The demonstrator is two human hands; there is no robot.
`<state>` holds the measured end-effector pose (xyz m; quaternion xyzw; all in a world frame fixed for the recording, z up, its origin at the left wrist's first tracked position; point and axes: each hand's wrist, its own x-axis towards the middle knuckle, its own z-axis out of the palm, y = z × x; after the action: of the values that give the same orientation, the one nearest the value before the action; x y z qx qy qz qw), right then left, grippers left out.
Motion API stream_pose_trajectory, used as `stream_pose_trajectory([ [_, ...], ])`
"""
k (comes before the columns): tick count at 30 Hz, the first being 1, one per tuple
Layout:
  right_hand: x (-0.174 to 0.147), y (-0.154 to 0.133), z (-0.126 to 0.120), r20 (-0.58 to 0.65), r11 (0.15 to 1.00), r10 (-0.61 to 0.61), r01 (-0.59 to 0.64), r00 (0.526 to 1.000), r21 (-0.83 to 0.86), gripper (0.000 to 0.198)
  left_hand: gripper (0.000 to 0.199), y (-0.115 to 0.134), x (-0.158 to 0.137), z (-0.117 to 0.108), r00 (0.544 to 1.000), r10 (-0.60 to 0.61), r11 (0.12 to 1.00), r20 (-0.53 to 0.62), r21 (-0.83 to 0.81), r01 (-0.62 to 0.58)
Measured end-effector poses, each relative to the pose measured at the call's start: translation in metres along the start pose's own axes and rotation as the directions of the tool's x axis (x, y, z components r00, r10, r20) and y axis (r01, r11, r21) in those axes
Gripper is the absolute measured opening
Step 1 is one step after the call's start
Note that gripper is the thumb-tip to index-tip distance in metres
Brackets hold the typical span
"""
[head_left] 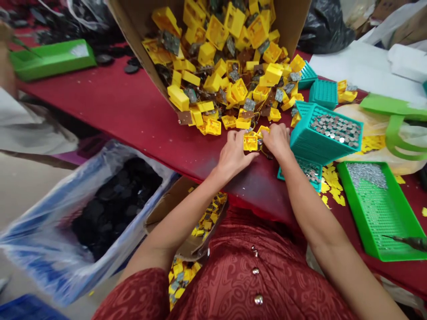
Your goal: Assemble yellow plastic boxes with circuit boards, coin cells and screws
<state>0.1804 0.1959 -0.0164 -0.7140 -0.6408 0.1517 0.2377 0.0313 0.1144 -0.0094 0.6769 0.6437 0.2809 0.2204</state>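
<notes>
My left hand [233, 155] grips a small yellow plastic housing [250, 143] over the red cloth, its hollow inside facing up. Close beside it, my right hand [277, 140] has its fingers closed around or against a second yellow piece [263, 131]; thin wires and a small round part show between the two hands. Just beyond them, a heap of yellow housings [240, 91] with circuit boards and wires spills from a tipped cardboard box [135, 40]. By my right wrist stands a stack of teal baskets [315, 144], the top one holding coin-like metal discs [336, 129].
A green tray [396, 213] of small metal parts with a screwdriver [408, 241] lies right. Flat yellow pieces [332, 180] are scattered nearby. Below left are a plastic-lined crate [50, 240] of black discs and a carton [167, 204] of yellow housings. Another green tray [53, 60] sits far left.
</notes>
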Motion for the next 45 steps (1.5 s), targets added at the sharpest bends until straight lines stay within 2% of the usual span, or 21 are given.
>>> stream_pose_trajectory([
  [2, 0.001, 0.003, -0.005, 0.020, 1.000, -0.001, 0.000, 1.000, 0.023, 0.016, 0.081, 0.000, 0.000, 0.007, 1.000, 0.019, 0.999, -0.010, 0.042, -0.019],
  [6, -0.004, 0.009, -0.019, 0.056, 0.995, -0.004, -0.002, 0.998, 0.103, 0.019, 0.059, -0.005, 0.001, 0.008, 0.994, 0.103, 0.995, -0.033, 0.007, -0.103],
  [8, -0.012, 0.010, -0.026, 0.023, 0.984, -0.014, 0.010, 1.000, 0.179, 0.018, 0.055, -0.007, 0.001, 0.003, 0.986, 0.146, 0.989, -0.078, 0.007, -0.146],
  [9, -0.017, 0.010, -0.029, -0.032, 0.970, -0.037, 0.043, 0.999, 0.238, 0.018, 0.054, -0.009, 0.001, -0.001, 0.980, 0.167, 0.986, -0.106, 0.016, -0.166],
  [11, -0.029, 0.011, -0.035, -0.207, 0.909, -0.109, 0.181, 0.972, 0.376, 0.018, 0.055, -0.013, 0.000, -0.009, 0.967, 0.198, 0.980, -0.159, 0.041, -0.194],
  [13, -0.042, 0.013, -0.041, -0.401, 0.804, -0.153, 0.350, 0.903, 0.481, 0.020, 0.057, -0.019, 0.001, -0.015, 0.957, 0.211, 0.977, -0.197, 0.077, -0.199],
  [15, -0.054, 0.016, -0.047, -0.499, 0.713, -0.142, 0.438, 0.855, 0.548, 0.023, 0.058, -0.026, 0.002, -0.017, 0.955, 0.208, 0.975, -0.210, 0.121, -0.186],
  [17, -0.063, 0.021, -0.052, -0.502, 0.649, -0.101, 0.440, 0.859, 0.621, 0.026, 0.057, -0.033, 0.004, -0.017, 0.959, 0.207, 0.970, -0.193, 0.167, -0.175],
  [20, -0.074, 0.031, -0.060, -0.407, 0.600, -0.055, 0.356, 0.912, 0.716, 0.028, 0.051, -0.040, 0.002, -0.015, 0.966, 0.212, 0.955, -0.148, 0.240, -0.173],
  [23, -0.086, 0.040, -0.067, -0.332, 0.595, -0.007, 0.270, 0.943, 0.757, 0.029, 0.058, -0.036, -0.007, -0.016, 0.955, 0.264, 0.932, -0.137, 0.290, -0.217],
  [26, -0.100, 0.047, -0.071, -0.313, 0.588, 0.042, 0.230, 0.949, 0.775, 0.029, 0.056, -0.021, -0.018, -0.018, 0.921, 0.380, 0.902, -0.088, 0.256, -0.348],
  [30, -0.116, 0.060, -0.073, -0.288, 0.583, 0.115, 0.170, 0.951, 0.794, 0.031, 0.044, 0.000, -0.027, -0.008, 0.841, 0.536, 0.831, 0.074, 0.134, -0.541],
  [34, -0.125, 0.075, -0.071, -0.294, 0.629, 0.186, 0.117, 0.938, 0.769, 0.033, 0.047, 0.010, -0.020, 0.013, 0.775, 0.608, 0.768, 0.174, 0.117, -0.629],
  [38, -0.127, 0.086, -0.068, -0.337, 0.685, 0.172, 0.134, 0.926, 0.716, 0.033, 0.033, 0.014, -0.007, 0.030, 0.706, 0.671, 0.700, 0.226, 0.119, -0.704],
  [40, -0.127, 0.090, -0.067, -0.352, 0.705, 0.161, 0.142, 0.922, 0.695, 0.032, 0.025, 0.015, -0.002, 0.037, 0.696, 0.675, 0.691, 0.244, 0.122, -0.713],
  [45, -0.126, 0.103, -0.068, -0.396, 0.733, 0.166, 0.155, 0.903, 0.662, 0.033, 0.008, 0.015, 0.007, 0.042, 0.710, 0.653, 0.710, 0.265, 0.114, -0.695],
])
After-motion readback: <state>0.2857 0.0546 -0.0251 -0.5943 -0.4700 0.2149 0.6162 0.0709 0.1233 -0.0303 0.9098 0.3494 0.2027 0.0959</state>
